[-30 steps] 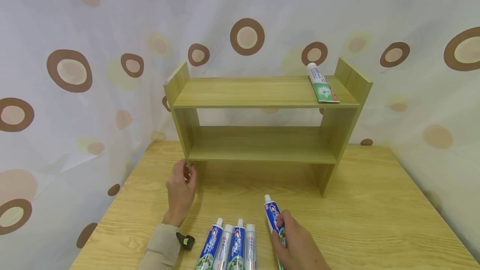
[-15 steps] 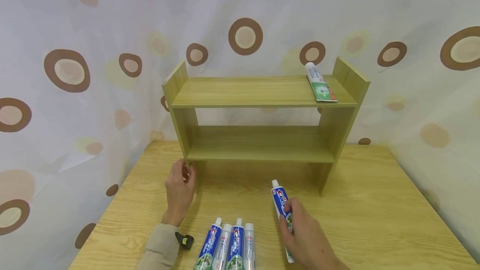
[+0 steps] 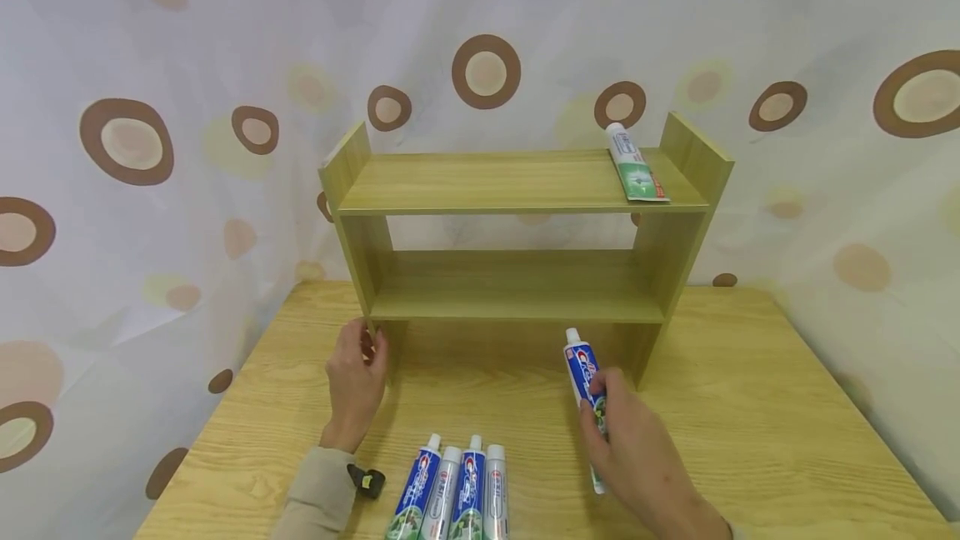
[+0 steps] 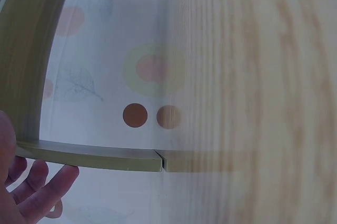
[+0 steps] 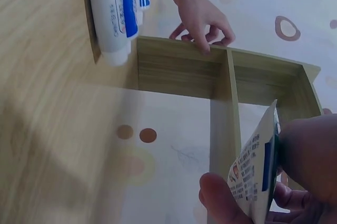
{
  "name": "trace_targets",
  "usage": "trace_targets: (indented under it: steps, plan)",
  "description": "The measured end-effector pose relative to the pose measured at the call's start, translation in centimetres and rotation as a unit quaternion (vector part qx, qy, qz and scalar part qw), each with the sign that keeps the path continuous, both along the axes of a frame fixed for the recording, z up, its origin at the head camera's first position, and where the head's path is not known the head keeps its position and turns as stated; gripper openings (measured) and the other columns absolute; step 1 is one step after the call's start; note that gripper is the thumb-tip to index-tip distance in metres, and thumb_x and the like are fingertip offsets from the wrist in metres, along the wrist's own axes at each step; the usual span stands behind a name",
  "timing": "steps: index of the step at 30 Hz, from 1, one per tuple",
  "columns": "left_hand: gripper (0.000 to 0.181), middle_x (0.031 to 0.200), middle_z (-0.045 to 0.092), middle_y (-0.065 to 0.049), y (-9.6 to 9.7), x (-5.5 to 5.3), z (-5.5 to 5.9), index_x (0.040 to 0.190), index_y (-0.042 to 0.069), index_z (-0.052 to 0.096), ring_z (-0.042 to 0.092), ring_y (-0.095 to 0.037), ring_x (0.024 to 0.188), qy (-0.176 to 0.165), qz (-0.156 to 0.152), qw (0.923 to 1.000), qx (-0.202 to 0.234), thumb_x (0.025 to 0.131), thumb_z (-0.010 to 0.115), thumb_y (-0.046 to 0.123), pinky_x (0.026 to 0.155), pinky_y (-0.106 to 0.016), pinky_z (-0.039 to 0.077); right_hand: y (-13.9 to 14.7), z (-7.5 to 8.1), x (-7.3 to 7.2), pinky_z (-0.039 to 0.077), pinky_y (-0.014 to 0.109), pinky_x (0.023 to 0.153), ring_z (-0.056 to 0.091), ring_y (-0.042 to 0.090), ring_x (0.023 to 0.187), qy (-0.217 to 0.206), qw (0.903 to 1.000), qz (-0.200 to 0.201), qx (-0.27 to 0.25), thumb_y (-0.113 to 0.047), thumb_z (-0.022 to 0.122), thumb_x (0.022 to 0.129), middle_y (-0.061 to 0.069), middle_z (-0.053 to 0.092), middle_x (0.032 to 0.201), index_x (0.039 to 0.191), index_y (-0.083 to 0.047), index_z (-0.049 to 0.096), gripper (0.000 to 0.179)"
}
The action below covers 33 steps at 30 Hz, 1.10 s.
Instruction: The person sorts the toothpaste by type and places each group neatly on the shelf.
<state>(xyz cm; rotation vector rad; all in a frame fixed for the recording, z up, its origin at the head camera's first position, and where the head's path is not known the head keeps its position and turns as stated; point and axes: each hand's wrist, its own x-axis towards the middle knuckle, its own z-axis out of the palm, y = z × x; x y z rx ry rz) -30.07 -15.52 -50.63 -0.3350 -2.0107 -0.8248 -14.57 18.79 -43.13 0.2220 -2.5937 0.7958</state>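
Observation:
My right hand [image 3: 641, 448] pinches a blue toothpaste tube [image 3: 579, 365] between thumb and fingers, its white cap pointing up and away. It overlaps the front of the bottom opening in the head view; the right wrist view shows the tube's white printed back [image 5: 250, 174]. At the left, my left hand [image 3: 356, 382] grips the lower side panel of a two-tier wooden shelf [image 3: 517, 307], thumb and fingers on either side of its edge. On the upper board near the right end lies a white and green toothpaste tube [image 3: 636, 169].
Several blue and silver toothpaste tubes [image 3: 469, 490] lie side by side at the table's front, caps toward the shelf. The wooden table [image 3: 765, 423] carries the shelf. Behind hangs a white sheet with brown circles [image 3: 187, 23]. A black band [image 3: 366, 482] is on my left wrist.
My right hand has carried the blue toothpaste tube forward and right, away from the row and closer to the shelf. My left hand keeps its hold on the side panel.

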Motion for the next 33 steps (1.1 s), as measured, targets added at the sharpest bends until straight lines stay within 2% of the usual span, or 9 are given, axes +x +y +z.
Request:
trace_targets:
  steps: [5, 10, 19, 27, 33]
  plan:
    - [0.02, 0.088, 0.065, -0.014, 0.0, -0.1, 0.0, 0.116, -0.004, 0.064, 0.062, -0.02, 0.069, 0.002, -0.003, 1.0, 0.0, 0.098, 0.073, -0.006, 0.053, -0.026, 0.053, 0.7, 0.9, -0.8, 0.044, 0.012, 0.046, 0.06, 0.01, 0.062, 0.044, 0.999, 0.004, 0.01, -0.001, 0.074, 0.098, 0.022, 0.073, 0.099, 0.118, 0.001, 0.055, 0.028]
    - [0.019, 0.087, 0.065, -0.014, 0.0, -0.1, 0.1, 0.115, -0.005, 0.065, 0.062, -0.021, 0.068, 0.007, -0.003, 1.0, 0.004, 0.097, 0.072, -0.007, 0.053, -0.027, 0.053, 1.3, 1.4, -2.0, 0.043, 0.012, 0.044, 0.06, 0.012, 0.06, 0.06, 0.998, 0.002, 0.022, 0.0, 0.074, 0.098, 0.022, 0.071, 0.098, 0.118, 0.003, 0.055, 0.028]
    - [0.021, 0.087, 0.065, -0.014, 0.0, 0.0, -0.1, 0.117, -0.004, 0.064, 0.061, -0.021, 0.07, 0.004, 0.002, 1.0, 0.0, 0.098, 0.073, -0.006, 0.054, -0.026, 0.052, 1.6, 1.4, -2.5, 0.044, 0.013, 0.045, 0.062, 0.015, 0.062, 0.053, 0.9985, -0.004, 0.014, 0.0, 0.072, 0.098, 0.02, 0.071, 0.097, 0.117, 0.003, 0.055, 0.026]
    - [0.021, 0.087, 0.065, -0.014, 0.0, 0.0, -0.1, 0.116, -0.005, 0.064, 0.062, -0.021, 0.069, 0.004, 0.001, 1.0, -0.001, 0.097, 0.073, -0.006, 0.053, -0.028, 0.053, 2.0, 2.3, -3.4, 0.045, 0.013, 0.047, 0.062, 0.018, 0.062, 0.098, 0.9943, -0.008, 0.04, 0.001, 0.075, 0.096, 0.022, 0.07, 0.093, 0.115, 0.005, 0.056, 0.028]
    - [0.023, 0.087, 0.064, -0.014, 0.0, 0.0, -0.1, 0.116, -0.005, 0.064, 0.061, -0.02, 0.069, 0.005, -0.003, 1.0, 0.002, 0.096, 0.074, -0.008, 0.054, -0.027, 0.052, 2.5, 3.5, -4.4, 0.046, 0.019, 0.046, 0.061, 0.019, 0.061, 0.081, 0.9953, -0.023, 0.049, -0.005, 0.074, 0.098, 0.019, 0.069, 0.09, 0.115, 0.004, 0.056, 0.026]
